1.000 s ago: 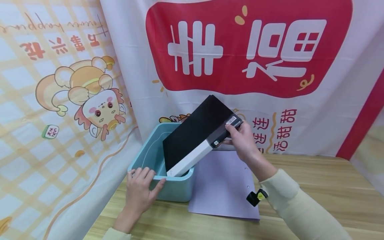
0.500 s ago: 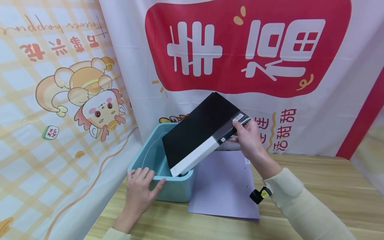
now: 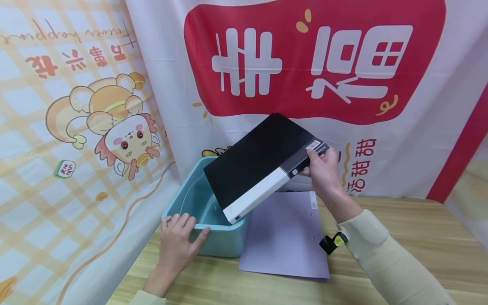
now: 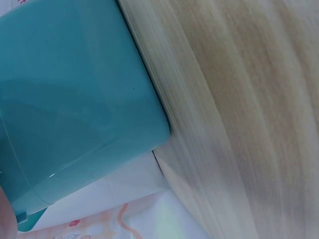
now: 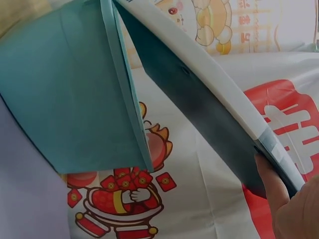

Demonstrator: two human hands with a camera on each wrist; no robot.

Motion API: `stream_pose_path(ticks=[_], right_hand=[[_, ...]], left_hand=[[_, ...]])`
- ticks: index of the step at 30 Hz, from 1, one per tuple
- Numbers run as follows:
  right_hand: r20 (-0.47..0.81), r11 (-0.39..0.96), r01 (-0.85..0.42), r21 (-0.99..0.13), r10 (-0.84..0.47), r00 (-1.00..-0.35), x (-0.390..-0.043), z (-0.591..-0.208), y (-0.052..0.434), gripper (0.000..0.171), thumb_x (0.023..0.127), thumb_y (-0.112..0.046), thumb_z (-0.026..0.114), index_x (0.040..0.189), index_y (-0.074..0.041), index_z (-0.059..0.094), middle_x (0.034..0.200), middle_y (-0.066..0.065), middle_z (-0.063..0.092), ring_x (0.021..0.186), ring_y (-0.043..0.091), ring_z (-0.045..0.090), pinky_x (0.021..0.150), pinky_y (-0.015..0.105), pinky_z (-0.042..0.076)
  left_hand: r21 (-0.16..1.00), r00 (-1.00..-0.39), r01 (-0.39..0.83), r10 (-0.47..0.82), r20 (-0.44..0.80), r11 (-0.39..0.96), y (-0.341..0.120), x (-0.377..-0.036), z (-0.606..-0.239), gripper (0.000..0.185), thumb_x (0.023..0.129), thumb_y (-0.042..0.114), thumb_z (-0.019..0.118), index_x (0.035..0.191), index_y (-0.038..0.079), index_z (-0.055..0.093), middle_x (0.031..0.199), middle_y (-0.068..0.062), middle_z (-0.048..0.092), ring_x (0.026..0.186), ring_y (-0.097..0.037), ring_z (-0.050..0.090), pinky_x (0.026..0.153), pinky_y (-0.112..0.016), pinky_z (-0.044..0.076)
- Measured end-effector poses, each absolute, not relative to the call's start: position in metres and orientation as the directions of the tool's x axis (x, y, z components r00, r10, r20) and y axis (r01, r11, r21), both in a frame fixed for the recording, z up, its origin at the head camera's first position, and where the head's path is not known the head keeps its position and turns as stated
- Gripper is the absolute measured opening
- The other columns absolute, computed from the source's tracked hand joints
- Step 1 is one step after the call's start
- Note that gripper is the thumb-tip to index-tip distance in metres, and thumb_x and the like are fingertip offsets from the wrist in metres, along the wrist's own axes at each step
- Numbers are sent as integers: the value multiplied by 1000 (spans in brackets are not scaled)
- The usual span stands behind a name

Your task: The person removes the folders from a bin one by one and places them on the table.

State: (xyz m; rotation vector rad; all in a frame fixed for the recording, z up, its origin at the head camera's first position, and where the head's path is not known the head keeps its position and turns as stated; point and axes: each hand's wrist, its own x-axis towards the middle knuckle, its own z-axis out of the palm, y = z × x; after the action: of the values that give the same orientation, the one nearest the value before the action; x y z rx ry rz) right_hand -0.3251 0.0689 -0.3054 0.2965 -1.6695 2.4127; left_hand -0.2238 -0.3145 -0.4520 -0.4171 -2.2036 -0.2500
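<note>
My right hand [image 3: 324, 167] pinches the upper right end of a black file folder [image 3: 263, 156], thumb on top near a barcode label. The folder has a white spine strip and slants over the light-blue plastic bin [image 3: 225, 243], its lower end at the bin's rim. In the right wrist view the folder [image 5: 199, 94] leans up and away from the bin [image 5: 65, 94]. My left hand [image 3: 179, 241] grips the bin's near left rim, fingers curled over the edge and thumb along the outside. In the left wrist view, the bin's wall [image 4: 75, 99] fills the left side.
A lilac folder [image 3: 286, 237] lies flat on the wooden table [image 3: 400, 237] to the right of the bin. Printed cloths [image 3: 106, 203] hang on the left and at the back, close to the bin.
My right hand has moved up and to the right with the black folder, drawing its lower end up out of the bin to the rim. My left hand has stayed put.
</note>
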Motion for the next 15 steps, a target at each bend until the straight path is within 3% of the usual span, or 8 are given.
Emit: stream_pose_path(ticks=[4, 15], right_hand=[[273, -356, -275, -893, 57, -960, -327, -303, 72, 38, 110, -9, 37, 143, 8, 33, 140, 34, 53, 108, 30, 71, 78, 41, 59], [221, -321, -228, -919, 60, -973, -328, -301, 80, 43, 111, -14, 36, 148, 4, 24, 150, 30, 45, 130, 39, 57, 83, 39, 59]], left_hand=[[32, -571, 386, 212, 793, 922, -316, -224, -452, 47, 95, 59, 57, 84, 14, 61, 78, -1, 56, 78, -25, 53, 91, -57, 35], [29, -573, 388, 217, 790, 921, -320, -224, -453, 46, 95, 58, 58, 84, 14, 61, 78, 0, 55, 77, -24, 53, 90, -56, 36]])
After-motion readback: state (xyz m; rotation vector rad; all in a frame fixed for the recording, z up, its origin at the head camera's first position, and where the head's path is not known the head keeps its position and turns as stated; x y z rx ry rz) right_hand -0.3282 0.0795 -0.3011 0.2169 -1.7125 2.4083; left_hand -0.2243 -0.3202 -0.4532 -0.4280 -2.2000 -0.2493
